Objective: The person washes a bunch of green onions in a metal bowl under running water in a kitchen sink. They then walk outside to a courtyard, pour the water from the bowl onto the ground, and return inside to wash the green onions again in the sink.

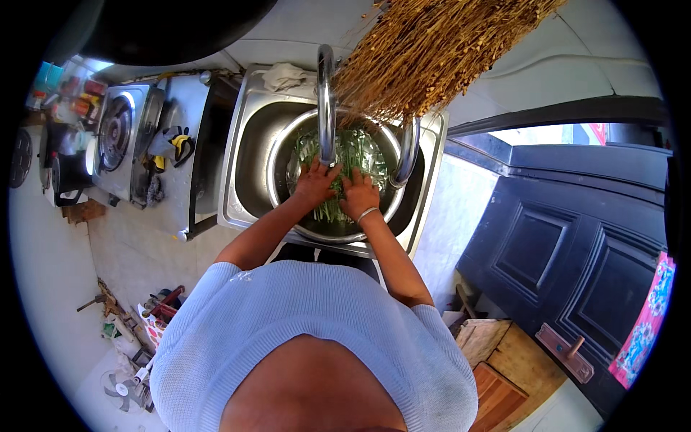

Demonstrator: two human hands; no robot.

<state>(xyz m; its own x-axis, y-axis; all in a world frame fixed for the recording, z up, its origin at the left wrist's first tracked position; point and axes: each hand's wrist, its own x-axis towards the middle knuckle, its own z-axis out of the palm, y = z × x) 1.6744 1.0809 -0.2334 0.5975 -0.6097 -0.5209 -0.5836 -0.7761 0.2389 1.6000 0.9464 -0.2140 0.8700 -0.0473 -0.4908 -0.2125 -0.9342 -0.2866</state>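
Your steel bowl [284, 155] sits inside the stainless sink [245, 115], and it holds water and a bunch of long green stalks [356, 147] that lie lengthwise across it. Your left hand [315, 180] is spread flat, fingers apart, pressing down on the greens near the bowl's middle. Your right hand [358, 194] lies just beside it, also flat with the fingers loosely spread on the stalks; a thin bangle [367, 213] rings that wrist. Neither hand pinches anything.

A curved chrome tap [326, 101] rises over the bowl and crosses in front of the greens, right above your left hand. A second curved metal tube [409, 155] bends down at the bowl's right rim. A big bundle of dry straw-coloured stalks [432, 50] hangs in from the upper right and covers the sink's far corner. A crumpled cloth [288, 75] lies on the sink's back edge.

To your left, the metal surface [191, 144] carries a gas stove [119, 133] and some dark and yellow gloves [176, 144]. A dark panelled door [576, 252] stands to your right.

The lower part of the bowl is hidden behind your forearms, and the small clutter on the floor at lower left is too small to make out.
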